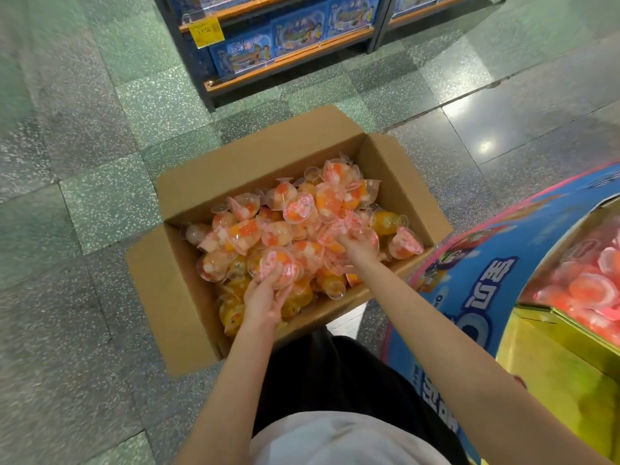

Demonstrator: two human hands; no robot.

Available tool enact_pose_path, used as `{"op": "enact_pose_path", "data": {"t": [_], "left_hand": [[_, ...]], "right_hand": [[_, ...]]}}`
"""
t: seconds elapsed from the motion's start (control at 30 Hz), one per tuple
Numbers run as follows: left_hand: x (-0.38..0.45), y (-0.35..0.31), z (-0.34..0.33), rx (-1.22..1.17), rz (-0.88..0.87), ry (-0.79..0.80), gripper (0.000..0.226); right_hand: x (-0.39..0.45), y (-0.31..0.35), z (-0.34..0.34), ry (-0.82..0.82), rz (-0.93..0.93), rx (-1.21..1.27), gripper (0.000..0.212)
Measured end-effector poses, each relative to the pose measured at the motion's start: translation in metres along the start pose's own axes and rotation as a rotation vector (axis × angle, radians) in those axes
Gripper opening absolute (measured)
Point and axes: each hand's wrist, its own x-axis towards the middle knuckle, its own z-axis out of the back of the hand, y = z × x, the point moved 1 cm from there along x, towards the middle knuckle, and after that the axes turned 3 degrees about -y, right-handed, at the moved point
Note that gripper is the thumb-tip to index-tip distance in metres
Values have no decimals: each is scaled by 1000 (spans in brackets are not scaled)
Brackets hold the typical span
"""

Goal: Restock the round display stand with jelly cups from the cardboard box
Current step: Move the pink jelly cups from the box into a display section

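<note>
Both hands are down in the cardboard box [208, 182] on the floor, so this looks like the gathering part of a restocking round, with plenty still to carry over. The left hand [265, 298] has its fingers curled up around a pink-lidded jelly cup [276, 266] at the near side of the heap, gripping it from below. The right hand [357, 243] is pushed in among the jelly cups [268, 229] a little farther in and to the right of that grip; its fingers are curled over a cluster of cups, though how many it truly has hold of I cannot tell, as the fingertips are buried. The box holds a deep, loose pile: clear cups with pink printed lids and red, orange and white fruit pieces lie around and beyond both hands, and yellower cups show beneath the left wrist at the near wall. Just to the right of the right forearm curves the round display stand [486, 280], blue with a pink rim. Its compartment at the far right already holds pink cups [583, 290], and a yellow-lined section nearer the person looks bare as far as can be seen. Judging by the box, much remains to move.
</note>
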Motion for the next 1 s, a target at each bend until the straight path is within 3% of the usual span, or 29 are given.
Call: {"op": "enact_pose_path", "data": {"t": [0.3,0.53,0.63,0.73,1.0], "left_hand": [[11,1,-14,180,-122,-57,77],[-2,25,-53,359,-171,52,82],[-18,49,-70,457,-192,128,74],[-40,79,-82,563,-199,240,58],[-121,201,-66,793,-189,482,48]], "right_hand": [[-25,-18,15,54,-59,465,66],[-68,-56,54,74,-11,885,47],[-87,-74,77,60,44,1044,43],[-115,-96,106,-3,91,1165,36],[-213,-206,168,-296,187,1428,41]]}}
